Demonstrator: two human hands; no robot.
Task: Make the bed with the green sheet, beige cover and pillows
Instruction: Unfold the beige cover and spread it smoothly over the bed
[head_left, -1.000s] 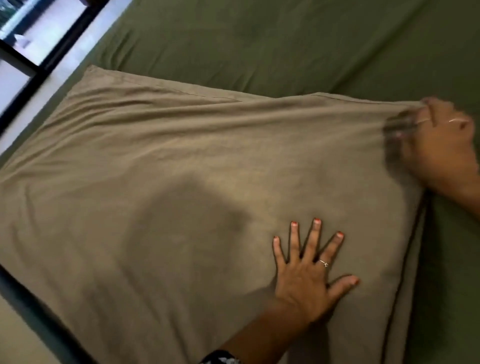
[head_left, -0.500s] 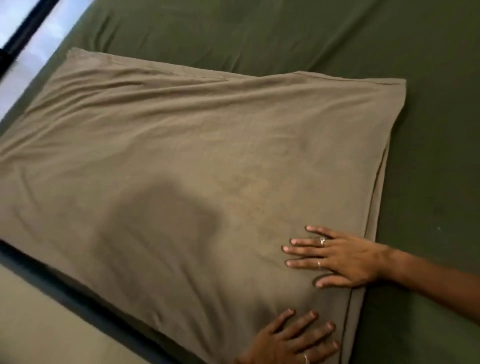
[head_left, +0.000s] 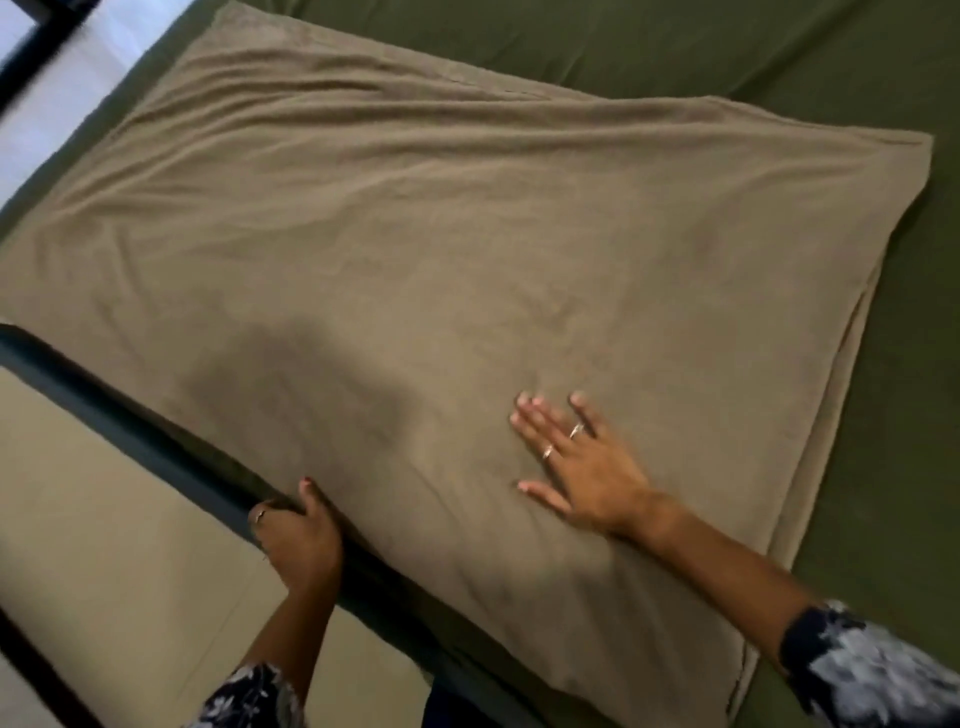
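Observation:
A large beige pillow (head_left: 441, 249) lies flat and wrinkled on the green sheet (head_left: 779, 62), along the near edge of the bed. My right hand (head_left: 576, 457) rests palm down on the pillow's near right part, fingers spread and pointing left. My left hand (head_left: 296, 530) curls over the pillow's near edge where it meets the dark bed frame (head_left: 130, 421), fingers hooked under the fabric. The pillow's open end faces right, its layers showing as a stepped hem.
A beige floor (head_left: 104, 545) lies below the bed frame at the lower left. A window with a dark frame (head_left: 31, 57) stands at the top left. Bare green sheet extends beyond and to the right of the pillow.
My right hand slid up and left across the pillow. My left hand moved from flat on the pillow to gripping its near edge at the frame. The view has shifted right.

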